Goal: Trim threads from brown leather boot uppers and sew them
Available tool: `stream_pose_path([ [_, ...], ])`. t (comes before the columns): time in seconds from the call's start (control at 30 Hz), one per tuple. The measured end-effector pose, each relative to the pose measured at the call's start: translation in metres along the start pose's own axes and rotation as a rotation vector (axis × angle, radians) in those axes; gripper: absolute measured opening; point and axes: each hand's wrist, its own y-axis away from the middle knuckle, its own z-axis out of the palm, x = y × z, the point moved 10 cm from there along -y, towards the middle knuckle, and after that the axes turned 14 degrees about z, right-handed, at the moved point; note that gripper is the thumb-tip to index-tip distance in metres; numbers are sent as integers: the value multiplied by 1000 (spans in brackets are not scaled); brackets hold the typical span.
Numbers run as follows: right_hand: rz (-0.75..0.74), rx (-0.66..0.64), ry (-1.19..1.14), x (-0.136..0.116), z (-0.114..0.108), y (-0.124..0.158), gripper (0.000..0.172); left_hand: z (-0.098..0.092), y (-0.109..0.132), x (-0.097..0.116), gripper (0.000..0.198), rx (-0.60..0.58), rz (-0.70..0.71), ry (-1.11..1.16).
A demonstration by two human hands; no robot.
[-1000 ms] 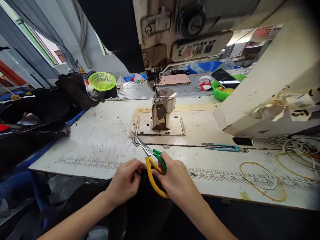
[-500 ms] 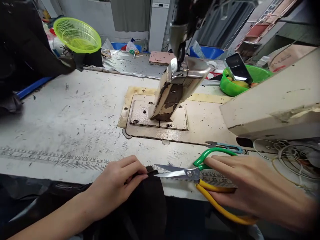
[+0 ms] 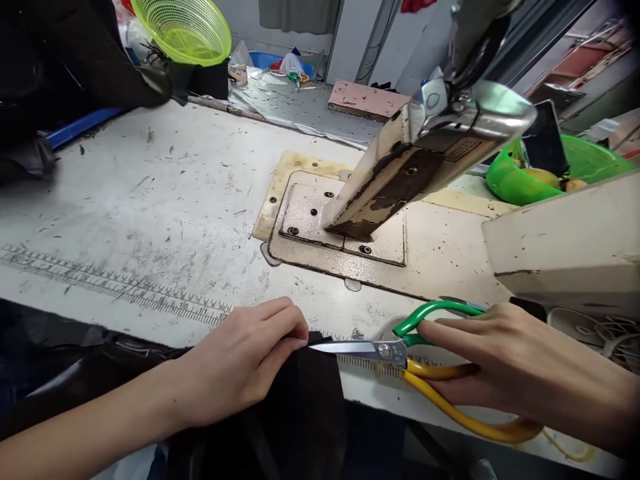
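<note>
Between thumb and fingers, my left hand (image 3: 260, 350) pinches the edge of a black piece of fabric (image 3: 310, 407) that hangs over the table's front edge. My right hand (image 3: 505, 360) is wrapped round the handles of scissors (image 3: 390, 350), one handle green and one yellow. The blades point left and their tips reach the fabric edge right beside my left fingertips. They look nearly closed on it; the lower blade's exact place is hard to make out. A printed ruler scale (image 3: 170, 301) runs along the table under both hands.
A sewing machine post (image 3: 380, 180) rises from the white table (image 3: 150, 200). Thread snips (image 3: 453, 300) lie behind the scissors. A green basket (image 3: 520, 180) with fruit and a phone stands at right, a yellow-green basket (image 3: 200, 47) at back left, dark material (image 3: 85, 60) at left.
The scissor blades have come together from a slight opening, with the tips now at the fabric by my left fingers. The view has shifted, so the table appears tilted differently.
</note>
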Motion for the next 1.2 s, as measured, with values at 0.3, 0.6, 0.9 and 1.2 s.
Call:
stream_pose_path([
  [0.3, 36, -164, -26, -10, -1, -17, 28, -6, -1, 5, 14, 29, 59, 9],
  [0.6, 162, -249, -91, -4, 4, -16, 25, -14, -2, -10, 9, 87, -112, 298],
  [0.9, 140, -242, -52, -20, 3, -32, 20, -21, -3, -11, 14, 204, -83, 392],
  [1.2, 50, -171, 22, -52, -4, -53, 20, -39, -3, -14, 17, 393, -56, 512],
])
